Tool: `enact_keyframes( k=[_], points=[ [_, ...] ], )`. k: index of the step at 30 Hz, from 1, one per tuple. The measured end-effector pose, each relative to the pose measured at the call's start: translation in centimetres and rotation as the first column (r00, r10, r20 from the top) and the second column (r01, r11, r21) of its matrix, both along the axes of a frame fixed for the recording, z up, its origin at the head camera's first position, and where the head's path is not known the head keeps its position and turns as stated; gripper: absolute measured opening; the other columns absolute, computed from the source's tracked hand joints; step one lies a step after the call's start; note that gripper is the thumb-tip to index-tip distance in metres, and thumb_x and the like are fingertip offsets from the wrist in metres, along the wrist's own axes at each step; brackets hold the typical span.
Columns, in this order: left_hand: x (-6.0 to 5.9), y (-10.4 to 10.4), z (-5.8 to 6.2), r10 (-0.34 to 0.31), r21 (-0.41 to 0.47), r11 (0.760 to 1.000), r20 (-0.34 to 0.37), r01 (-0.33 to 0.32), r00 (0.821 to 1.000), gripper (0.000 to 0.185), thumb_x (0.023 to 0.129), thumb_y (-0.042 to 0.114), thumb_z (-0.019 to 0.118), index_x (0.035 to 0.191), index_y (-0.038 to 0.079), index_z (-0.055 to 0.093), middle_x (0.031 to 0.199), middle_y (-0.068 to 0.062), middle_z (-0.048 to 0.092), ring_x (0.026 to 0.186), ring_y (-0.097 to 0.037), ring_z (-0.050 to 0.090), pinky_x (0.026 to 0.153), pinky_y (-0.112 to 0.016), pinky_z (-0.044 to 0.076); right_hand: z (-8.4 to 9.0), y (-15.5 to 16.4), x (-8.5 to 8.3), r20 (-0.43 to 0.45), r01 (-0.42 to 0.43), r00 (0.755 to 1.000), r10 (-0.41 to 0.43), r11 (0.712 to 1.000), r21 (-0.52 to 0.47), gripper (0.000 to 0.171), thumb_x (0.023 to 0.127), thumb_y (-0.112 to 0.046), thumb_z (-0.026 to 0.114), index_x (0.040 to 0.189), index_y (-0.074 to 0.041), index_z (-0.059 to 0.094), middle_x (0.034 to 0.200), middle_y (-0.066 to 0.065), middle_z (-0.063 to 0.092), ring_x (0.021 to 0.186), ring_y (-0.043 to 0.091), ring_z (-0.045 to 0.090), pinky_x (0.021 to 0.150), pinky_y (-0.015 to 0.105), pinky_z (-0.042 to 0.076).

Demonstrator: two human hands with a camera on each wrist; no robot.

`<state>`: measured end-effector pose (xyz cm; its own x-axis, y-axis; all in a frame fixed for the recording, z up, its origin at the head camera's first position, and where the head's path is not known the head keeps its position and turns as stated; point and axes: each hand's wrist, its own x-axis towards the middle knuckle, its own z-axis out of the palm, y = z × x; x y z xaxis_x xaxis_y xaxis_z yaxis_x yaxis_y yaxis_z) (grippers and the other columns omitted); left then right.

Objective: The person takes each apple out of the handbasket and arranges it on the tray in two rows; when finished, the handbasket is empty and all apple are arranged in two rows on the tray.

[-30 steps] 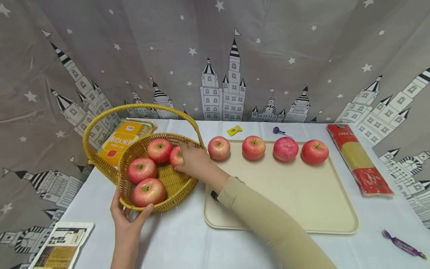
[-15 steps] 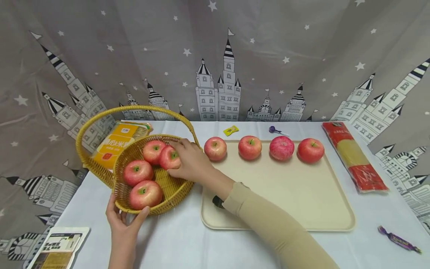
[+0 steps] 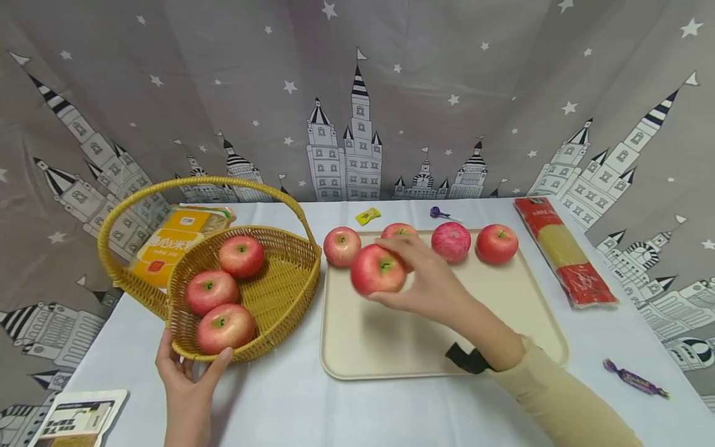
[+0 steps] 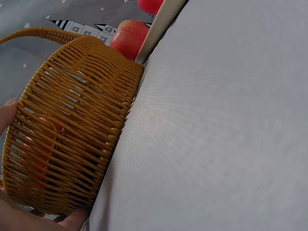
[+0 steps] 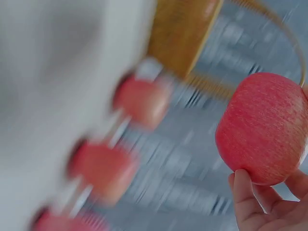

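In the head view my right hand (image 3: 430, 282) holds a red apple (image 3: 378, 270) above the left part of a cream tray (image 3: 447, 347). The right wrist view shows that apple (image 5: 264, 127) between the thumb and fingers. My left hand (image 3: 190, 388) grips the near left side of a wicker basket (image 3: 290, 310), thumb at its rim. Three apples lie along the basket's left side, one of them a paler apple (image 3: 226, 329) at the front. Along the tray's far edge stand several apples, among them a striped apple (image 3: 450, 242); the held apple and hand partly cover another apple (image 3: 399, 231).
Behind the basket lies an orange food packet (image 3: 173, 239). A yellow sweet (image 3: 368, 216) and a purple lollipop (image 3: 441, 213) lie beyond the tray. A red noodle packet (image 3: 564, 251) and purple wrapped candy (image 3: 637, 377) are at right, a white pouch (image 3: 80, 416) at front left.
My right hand has lifted one apple out of the basket and carried it right over the tray. The left hand keeps its hold on the basket. The head view has turned slightly right.
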<state>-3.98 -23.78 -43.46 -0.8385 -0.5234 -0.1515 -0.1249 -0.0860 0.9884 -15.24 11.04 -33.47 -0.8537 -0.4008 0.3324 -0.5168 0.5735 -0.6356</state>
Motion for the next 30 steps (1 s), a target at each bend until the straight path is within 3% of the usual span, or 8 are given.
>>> enact_keyframes(
  k=[3,6,9,12,16,21,26,30],
  points=[
    [0.0,-0.1,0.1,0.001,0.003,1.0,0.005,-0.001,1.0,0.099,0.088,0.003,0.068,0.151,0.036,-0.001,0.156,0.001,0.001,0.142,-0.008,0.002,0.115,-0.02,0.006,-1.1,5.7,0.2,0.071,0.14,0.987,-0.141,0.99,0.023,0.078,0.07,-0.042,0.086,0.137,-0.016,0.054,0.132,0.008,0.048,0.112,0.023,0.048,0.085,0.044,0.053],
    [-0.1,-0.1,0.3,0.007,0.006,1.0,0.009,-0.008,1.0,0.099,0.088,0.002,0.068,0.15,0.036,-0.001,0.156,0.0,0.001,0.142,-0.008,0.003,0.115,-0.02,0.007,-2.4,11.0,0.3,0.148,0.28,0.946,-0.29,0.956,0.084,0.082,0.074,-0.044,0.082,0.141,-0.012,0.049,0.133,0.017,0.044,0.115,0.034,0.043,0.085,0.054,0.051],
    [-0.1,-0.1,0.4,0.018,0.011,1.0,0.005,-0.018,1.0,0.099,0.088,0.001,0.068,0.15,0.036,-0.001,0.155,0.0,0.002,0.142,-0.008,0.004,0.115,-0.019,0.008,-3.7,14.9,0.4,0.206,0.359,0.902,-0.379,0.925,0.126,0.084,0.078,-0.045,0.079,0.144,-0.008,0.043,0.132,0.022,0.041,0.115,0.039,0.041,0.083,0.057,0.051],
    [-0.1,-0.1,0.4,0.023,0.015,1.0,0.012,-0.023,1.0,0.099,0.088,0.003,0.068,0.15,0.037,-0.001,0.156,0.001,0.001,0.142,-0.008,0.002,0.115,-0.02,0.007,-4.9,17.3,0.6,0.242,0.386,0.876,-0.418,0.907,0.167,0.085,0.08,-0.045,0.076,0.146,-0.004,0.039,0.132,0.024,0.04,0.115,0.041,0.04,0.083,0.059,0.051],
    [-0.1,0.1,0.3,0.016,0.017,1.0,0.035,-0.016,0.999,0.1,0.088,0.006,0.07,0.15,0.039,-0.002,0.156,0.003,-0.001,0.143,-0.006,0.0,0.115,-0.021,0.006,-6.0,18.8,1.0,0.26,0.396,0.856,-0.446,0.89,0.225,0.088,0.081,-0.046,0.075,0.146,-0.001,0.037,0.132,0.026,0.04,0.117,0.043,0.038,0.084,0.062,0.049],
    [-0.1,0.2,0.2,0.012,0.007,1.0,0.056,-0.013,0.998,0.1,0.088,0.01,0.071,0.149,0.04,-0.003,0.157,0.005,-0.004,0.143,-0.005,-0.002,0.116,-0.022,0.005,-6.5,19.1,1.3,0.246,0.397,0.855,-0.457,0.881,0.256,0.088,0.08,-0.046,0.075,0.144,0.002,0.038,0.13,0.028,0.04,0.115,0.045,0.039,0.086,0.064,0.047],
    [-0.1,0.1,0.3,0.013,-0.002,1.0,0.055,-0.013,0.998,0.101,0.088,0.011,0.071,0.149,0.04,-0.003,0.157,0.005,-0.004,0.143,-0.006,-0.002,0.116,-0.023,0.004,-6.3,19.2,1.2,0.257,0.398,0.845,-0.469,0.872,0.285,0.093,0.081,-0.051,0.072,0.147,0.001,0.032,0.134,0.03,0.036,0.117,0.046,0.037,0.086,0.066,0.045],
    [-0.2,0.1,0.1,0.015,-0.001,1.0,0.03,-0.015,0.999,0.1,0.088,0.007,0.071,0.15,0.037,-0.001,0.156,0.003,-0.002,0.142,-0.006,0.001,0.116,-0.021,0.005,-5.4,18.8,0.7,0.275,0.424,0.832,-0.482,0.872,0.244,0.095,0.083,-0.052,0.07,0.152,-0.005,0.024,0.146,0.031,0.026,0.128,0.05,0.027,0.088,0.072,0.04]
  ],
)
